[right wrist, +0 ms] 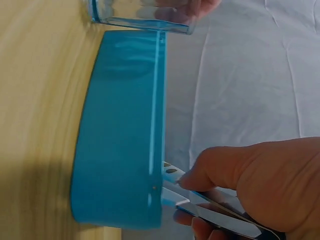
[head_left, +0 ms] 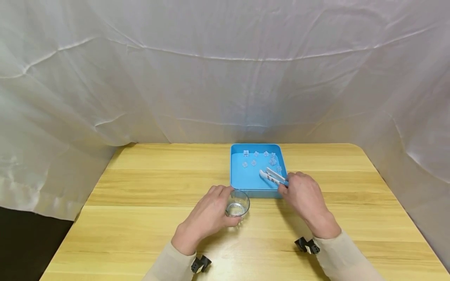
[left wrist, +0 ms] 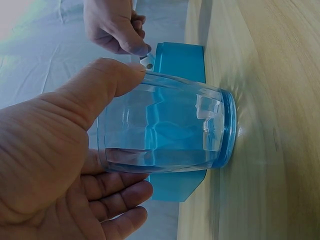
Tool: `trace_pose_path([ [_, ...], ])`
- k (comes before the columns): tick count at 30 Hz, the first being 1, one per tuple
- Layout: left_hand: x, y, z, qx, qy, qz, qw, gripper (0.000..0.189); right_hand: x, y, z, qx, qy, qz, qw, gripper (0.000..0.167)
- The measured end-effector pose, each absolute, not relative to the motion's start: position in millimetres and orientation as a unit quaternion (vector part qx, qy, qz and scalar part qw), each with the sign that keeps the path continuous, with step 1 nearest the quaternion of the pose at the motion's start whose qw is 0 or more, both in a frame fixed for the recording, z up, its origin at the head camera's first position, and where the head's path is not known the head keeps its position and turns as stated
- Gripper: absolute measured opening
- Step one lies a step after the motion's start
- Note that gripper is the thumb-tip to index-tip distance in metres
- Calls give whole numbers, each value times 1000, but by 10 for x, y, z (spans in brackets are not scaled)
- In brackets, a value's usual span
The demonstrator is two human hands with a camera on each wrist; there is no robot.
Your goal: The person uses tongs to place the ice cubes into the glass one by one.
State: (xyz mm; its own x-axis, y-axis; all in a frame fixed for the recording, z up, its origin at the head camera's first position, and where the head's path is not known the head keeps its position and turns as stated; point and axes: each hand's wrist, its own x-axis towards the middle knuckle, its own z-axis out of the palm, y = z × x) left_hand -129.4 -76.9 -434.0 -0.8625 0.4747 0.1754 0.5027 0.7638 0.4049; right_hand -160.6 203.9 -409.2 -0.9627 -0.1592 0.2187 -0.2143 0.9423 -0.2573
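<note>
My left hand (head_left: 207, 214) holds a clear drinking glass (left wrist: 165, 120), thumb on one side of its rim and fingers on the other. The glass stands upright on the table, just in front of a blue tray (head_left: 235, 181). Square clear shapes show near its bottom; whether they are cubes inside is hard to tell. With my right hand (head_left: 306, 195) I grip a pair of tongs (head_left: 272, 176) at the tray's right front corner. The white tips of the tongs are spread apart inside the tray, with no cube visible between them. Several clear cubes (head_left: 254, 162) lie behind the tips.
The wooden table (head_left: 158, 183) extends on both sides of the tray. A pale grey cloth (head_left: 211, 89) hangs behind the table and along its sides. Small black devices (head_left: 201, 264) sit at both wrists.
</note>
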Motion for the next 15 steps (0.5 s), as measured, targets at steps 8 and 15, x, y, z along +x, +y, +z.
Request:
trace_pose_path([
  [8,-1292,-771,-4340,-260,-938,-228,30,78,-1599,2042,-4097,111,-981,132,90,22],
  [15,-1299,-767,-4350,-260,-938,-227,31,77,-1592,2046,-4100,123,-977,139,109,20],
])
